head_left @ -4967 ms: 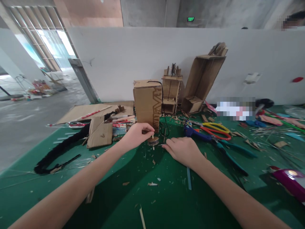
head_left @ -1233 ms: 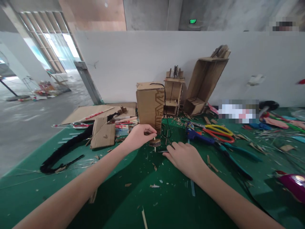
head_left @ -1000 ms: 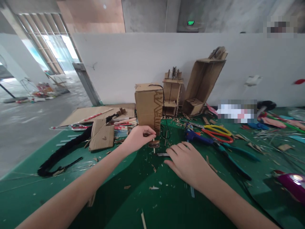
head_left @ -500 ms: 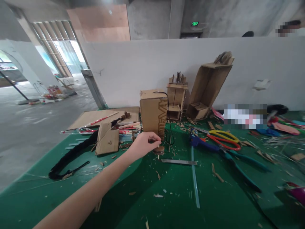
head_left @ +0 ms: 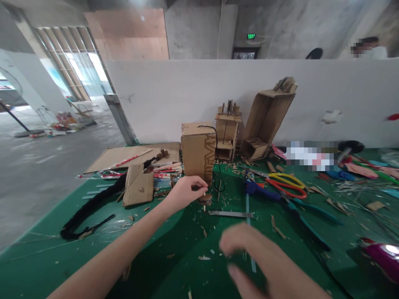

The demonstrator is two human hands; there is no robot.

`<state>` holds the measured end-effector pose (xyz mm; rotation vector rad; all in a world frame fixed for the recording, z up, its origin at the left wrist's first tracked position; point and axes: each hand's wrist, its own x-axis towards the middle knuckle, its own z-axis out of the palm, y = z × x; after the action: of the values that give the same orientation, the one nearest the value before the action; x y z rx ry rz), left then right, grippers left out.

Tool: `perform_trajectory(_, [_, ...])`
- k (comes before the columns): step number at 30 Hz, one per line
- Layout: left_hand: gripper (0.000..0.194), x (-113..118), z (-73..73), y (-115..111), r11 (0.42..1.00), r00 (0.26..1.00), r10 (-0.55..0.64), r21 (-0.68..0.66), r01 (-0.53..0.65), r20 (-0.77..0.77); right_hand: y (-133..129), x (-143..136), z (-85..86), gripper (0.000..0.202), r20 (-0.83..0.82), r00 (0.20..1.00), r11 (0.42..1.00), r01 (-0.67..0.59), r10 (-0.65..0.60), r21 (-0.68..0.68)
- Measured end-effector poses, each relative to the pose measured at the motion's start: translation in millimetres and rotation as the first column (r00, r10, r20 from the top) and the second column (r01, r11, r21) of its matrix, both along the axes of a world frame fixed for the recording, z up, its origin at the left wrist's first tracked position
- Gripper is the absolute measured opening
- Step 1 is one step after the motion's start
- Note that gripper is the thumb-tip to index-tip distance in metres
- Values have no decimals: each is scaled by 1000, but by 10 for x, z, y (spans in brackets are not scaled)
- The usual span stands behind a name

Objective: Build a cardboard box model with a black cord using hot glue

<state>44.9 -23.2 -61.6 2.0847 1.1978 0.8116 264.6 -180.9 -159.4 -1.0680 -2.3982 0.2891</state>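
My left hand [head_left: 188, 192] pinches a thin wooden stick [head_left: 205, 207] that runs through a small round brown cardboard piece [head_left: 205, 199]. Just behind it stands an upright cardboard box [head_left: 196, 153] with a black cord [head_left: 217, 145] hanging over its right side. My right hand [head_left: 249, 253], blurred, is low in front with thumb and fingers apart and nothing between them. A flat metal strip [head_left: 230, 214] lies between the two hands, crossing a pale blue strip [head_left: 253, 263].
Cardboard structures [head_left: 227, 128] [head_left: 268, 120] stand against the white partition [head_left: 162, 91]. Orange-yellow scissors [head_left: 286, 182], teal-handled pliers [head_left: 311, 226] and a purple object [head_left: 382, 257] are at right. Left lie a cardboard piece [head_left: 139, 189] and black fuzzy strip [head_left: 73, 216]. A person is beyond the partition.
My right hand has come into view from the lower right. My left hand still pinches the stick by the box. The whole view has shifted slightly.
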Motion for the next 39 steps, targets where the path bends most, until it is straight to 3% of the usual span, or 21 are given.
perform_trajectory(1, [13, -1, 1, -1, 1000, 1000, -3, 5, 3, -4, 222, -36, 247, 37, 19, 999, 999, 50, -50, 16])
perform_trajectory(3, [13, -5, 2, -1, 1000, 1000, -7, 15, 7, -11, 600, -112, 632, 28, 257, 947, 980, 171, -191, 99])
perform_trajectory(6, [12, -15, 2, 4, 1000, 1000, -15, 26, 15, -19, 903, -186, 844, 17, 465, 867, 974, 89, -180, 209])
perform_trajectory(10, [13, -23, -1, 9, 999, 999, -26, 26, 26, -22, 947, -200, 716, 19, 530, 824, 949, 31, -203, 314])
perform_trajectory(14, [15, -23, -20, 5, 1000, 1000, -21, 18, 22, -21, 944, -216, 654, 14, 503, 844, 938, -3, -184, 348])
perform_trajectory(16, [14, -22, -32, 4, 1000, 1000, -14, 16, 14, -14, 966, -231, 660, 7, 478, 855, 932, 16, -202, 363])
perform_trajectory(28, [10, -25, -122, 37, 999, 1000, 1, 40, 0, -3, 1014, -266, 555, 26, 324, 865, 826, 164, -383, 539])
perform_trajectory(39, [11, -19, -129, 22, 997, 999, 38, 73, -37, -6, 995, -301, 534, 30, 345, 814, 803, 227, -467, 551])
